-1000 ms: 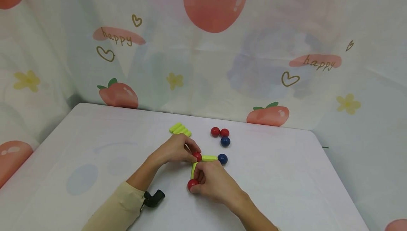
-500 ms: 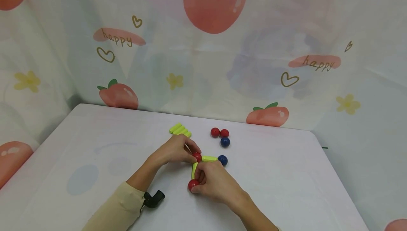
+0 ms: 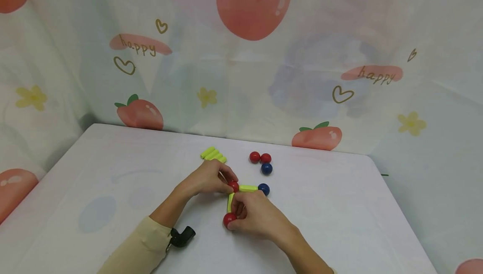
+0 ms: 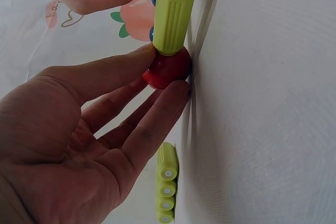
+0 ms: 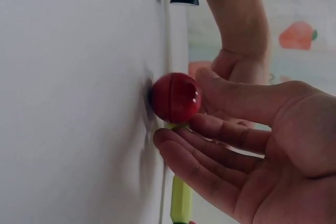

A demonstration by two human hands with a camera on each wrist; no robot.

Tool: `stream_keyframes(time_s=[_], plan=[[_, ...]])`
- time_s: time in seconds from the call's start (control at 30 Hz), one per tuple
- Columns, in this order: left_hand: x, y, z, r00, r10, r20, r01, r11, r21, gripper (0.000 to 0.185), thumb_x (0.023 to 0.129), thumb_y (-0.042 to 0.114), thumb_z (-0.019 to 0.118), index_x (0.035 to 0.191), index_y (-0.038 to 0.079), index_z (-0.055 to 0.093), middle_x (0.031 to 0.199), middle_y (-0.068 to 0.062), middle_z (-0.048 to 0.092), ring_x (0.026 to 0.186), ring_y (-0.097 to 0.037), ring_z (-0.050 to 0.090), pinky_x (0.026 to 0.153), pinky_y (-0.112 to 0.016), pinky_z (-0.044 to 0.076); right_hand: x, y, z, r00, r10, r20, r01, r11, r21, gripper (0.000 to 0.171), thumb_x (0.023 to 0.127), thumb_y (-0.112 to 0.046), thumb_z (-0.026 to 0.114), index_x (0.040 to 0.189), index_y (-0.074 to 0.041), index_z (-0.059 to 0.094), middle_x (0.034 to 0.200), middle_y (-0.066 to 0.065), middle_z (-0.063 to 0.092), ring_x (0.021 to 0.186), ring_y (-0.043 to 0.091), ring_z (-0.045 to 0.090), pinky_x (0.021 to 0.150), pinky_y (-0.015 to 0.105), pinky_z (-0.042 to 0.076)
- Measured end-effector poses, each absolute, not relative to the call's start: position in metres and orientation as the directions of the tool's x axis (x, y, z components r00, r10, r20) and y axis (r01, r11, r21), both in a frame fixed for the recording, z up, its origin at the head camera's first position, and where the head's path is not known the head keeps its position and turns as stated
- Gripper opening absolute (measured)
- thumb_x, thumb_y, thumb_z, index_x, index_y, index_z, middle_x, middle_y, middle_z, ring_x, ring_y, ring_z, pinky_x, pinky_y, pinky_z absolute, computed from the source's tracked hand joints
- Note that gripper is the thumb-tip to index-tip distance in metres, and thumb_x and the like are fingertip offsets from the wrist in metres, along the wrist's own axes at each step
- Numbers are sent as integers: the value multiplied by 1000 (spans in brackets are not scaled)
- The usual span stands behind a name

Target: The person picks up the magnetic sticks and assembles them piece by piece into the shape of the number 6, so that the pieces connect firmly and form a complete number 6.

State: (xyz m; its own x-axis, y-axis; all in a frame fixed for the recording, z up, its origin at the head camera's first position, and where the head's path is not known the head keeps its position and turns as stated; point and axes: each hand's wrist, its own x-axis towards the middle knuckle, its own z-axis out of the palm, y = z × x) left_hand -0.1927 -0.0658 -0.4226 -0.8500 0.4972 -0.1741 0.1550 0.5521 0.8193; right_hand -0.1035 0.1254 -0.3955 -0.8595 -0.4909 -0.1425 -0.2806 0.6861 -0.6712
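Note:
Between thumb and fingers my left hand pinches a red ball, the corner of an L-shaped piece on the table. From that ball one yellow-green rod runs right to a blue ball. A second yellow-green rod leads toward me to another red ball. My right hand holds this nearer red ball with thumb and fingers, its fingers partly covering the rod. In the head view the left fingers hide part of the corner ball.
Several loose yellow-green rods lie side by side behind my left hand. Two loose red balls and a loose blue ball sit together farther back on the white table. A black wrist device is on the left sleeve.
Almost nothing differs. Both hands keep their hold on the two red balls, and the nearer ball has shifted very slightly.

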Motion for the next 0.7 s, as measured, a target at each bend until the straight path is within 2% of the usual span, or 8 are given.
stream_keyframes(time_s=[0.13, 0.33, 0.5, 0.7], plan=[[-193, -66, -423, -850, 496, -177, 149, 549, 822, 19, 84, 9, 85, 101, 16, 81, 87, 5, 76, 83, -14, 68, 71, -28, 56, -107, 132, -391, -879, -460, -125, -279, 710, -646, 23, 82, -19, 89, 92, -12, 69, 78, -8, 65, 75, 9, 61, 68, 23, 52], [-191, -66, -423, -855, 483, -189, 127, 548, 827, 19, 85, 8, 84, 102, 15, 81, 89, 4, 76, 84, -15, 68, 72, -28, 57, -114, 142, -385, -939, -332, -95, -212, 772, -600, 24, 84, -9, 86, 104, -9, 75, 91, -1, 72, 82, 12, 64, 76, 28, 58], [-191, -65, -423, -862, 471, -187, 125, 555, 822, 19, 86, 9, 84, 102, 16, 81, 90, 5, 76, 84, -14, 68, 72, -28, 57, -120, 150, -384, -979, -199, -39, -145, 822, -550, 26, 84, -5, 84, 108, -10, 76, 100, 5, 71, 91, 20, 64, 83, 37, 60], [-191, -63, -423, -870, 458, -185, 121, 560, 820, 19, 86, 9, 85, 103, 17, 81, 92, 5, 75, 85, -14, 68, 72, -28, 56, -128, 162, -390, -990, -132, -47, -94, 872, -481, 34, 85, -7, 82, 118, -11, 75, 115, 10, 69, 107, 29, 65, 87, 44, 61]])
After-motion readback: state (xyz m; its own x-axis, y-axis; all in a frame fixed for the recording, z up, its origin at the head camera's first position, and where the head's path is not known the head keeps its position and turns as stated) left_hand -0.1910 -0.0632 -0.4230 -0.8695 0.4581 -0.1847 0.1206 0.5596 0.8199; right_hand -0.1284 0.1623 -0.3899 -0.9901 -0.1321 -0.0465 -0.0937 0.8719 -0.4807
